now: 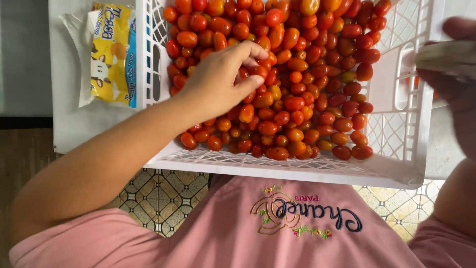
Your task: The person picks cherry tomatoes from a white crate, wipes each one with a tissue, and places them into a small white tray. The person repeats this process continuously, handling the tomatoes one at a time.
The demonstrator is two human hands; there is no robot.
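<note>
The left hand rests on the heap of small red and orange oval tomatoes in the white plastic lattice crate, grip pinched on one. The right hand, at the crate's right wall, clasps a blurred pale object.

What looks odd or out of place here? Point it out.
Nothing looks spilled or damaged. The cherry tomatoes all lie inside the white crate, where the left hand reaches among them. The yellow tissue pack lies flat beside it. The right hand holds something blurred.
</note>
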